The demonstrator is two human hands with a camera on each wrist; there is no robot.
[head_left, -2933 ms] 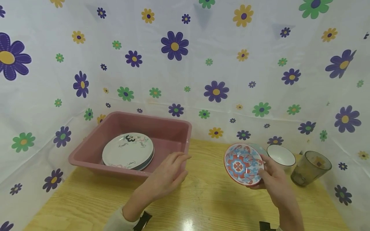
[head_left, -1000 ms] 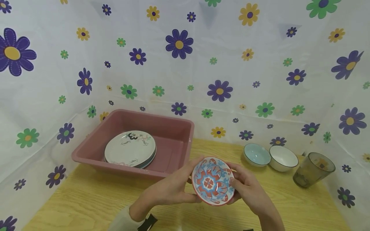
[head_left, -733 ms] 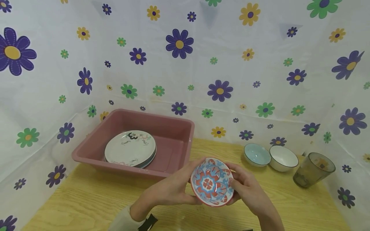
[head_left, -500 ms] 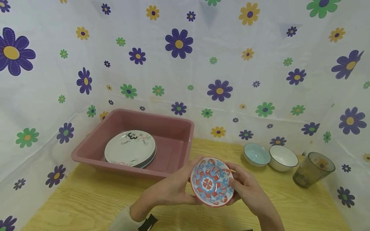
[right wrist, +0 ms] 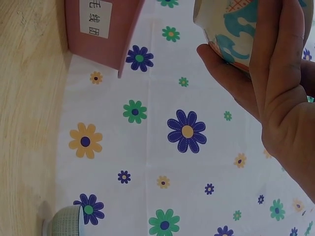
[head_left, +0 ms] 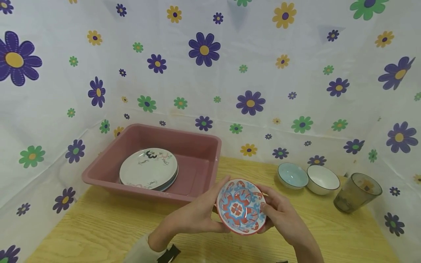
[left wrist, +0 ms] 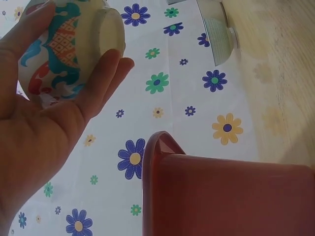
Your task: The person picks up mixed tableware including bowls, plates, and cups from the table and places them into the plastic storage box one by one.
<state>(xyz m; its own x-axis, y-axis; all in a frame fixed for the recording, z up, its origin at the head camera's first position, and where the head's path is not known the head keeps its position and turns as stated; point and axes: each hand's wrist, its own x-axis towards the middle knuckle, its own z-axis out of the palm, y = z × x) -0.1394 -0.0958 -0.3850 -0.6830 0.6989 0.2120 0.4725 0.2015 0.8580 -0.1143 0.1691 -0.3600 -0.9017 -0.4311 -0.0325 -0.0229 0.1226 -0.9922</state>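
Note:
A small bowl (head_left: 241, 206) with a red, blue and white flower pattern is held up above the table between both hands, its inside tilted toward the head camera. My left hand (head_left: 197, 215) grips its left side, fingers behind and thumb below the rim. In the left wrist view, that hand's fingers curve round the bowl's patterned outside (left wrist: 64, 49), beside its pale foot. My right hand (head_left: 283, 212) holds the opposite side, thumb over the rim and fingers underneath. The right wrist view shows those fingers (right wrist: 268, 44) against the bowl's outer wall.
Left of the hands stands a pink plastic tub (head_left: 197, 137) with stacked plates (head_left: 148, 170) in it. A light blue bowl (head_left: 292, 176), a white bowl (head_left: 323, 179) and a tinted glass (head_left: 356, 193) line the back right of the wooden table (head_left: 98, 226). A flowered sheet (head_left: 223, 84) hangs behind.
The patterned bowl has come left from beside the other bowls in my right hand. My left hand, empty by the tub before, has taken hold of it too. Over the last second both stay nearly still.

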